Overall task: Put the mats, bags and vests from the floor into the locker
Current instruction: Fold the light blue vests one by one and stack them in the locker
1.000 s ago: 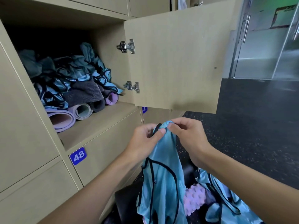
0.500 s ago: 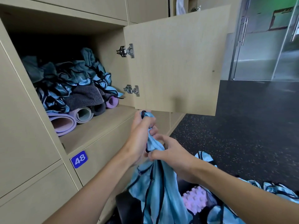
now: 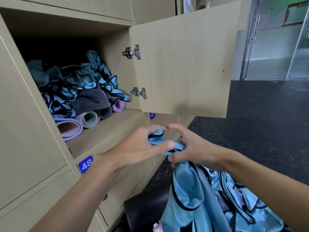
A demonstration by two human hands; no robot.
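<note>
Plainly, your left hand [image 3: 138, 146] and right hand [image 3: 195, 148] both pinched vest [image 3: 187, 185] below locker [image 3: 108, 131]; loose tail hung long, might have snagged pile [image 3: 250, 208] beneath and slipped free.

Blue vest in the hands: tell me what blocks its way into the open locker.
Nothing visible does. The door is swung open and the shelf front lies bare; stored vests and rolled mats sit further left and back.

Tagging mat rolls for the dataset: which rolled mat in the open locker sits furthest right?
The small purple roll, nearest the lower door hinge. The dark roll, grey-green-cored roll and big pink roll lie left of it.
</note>
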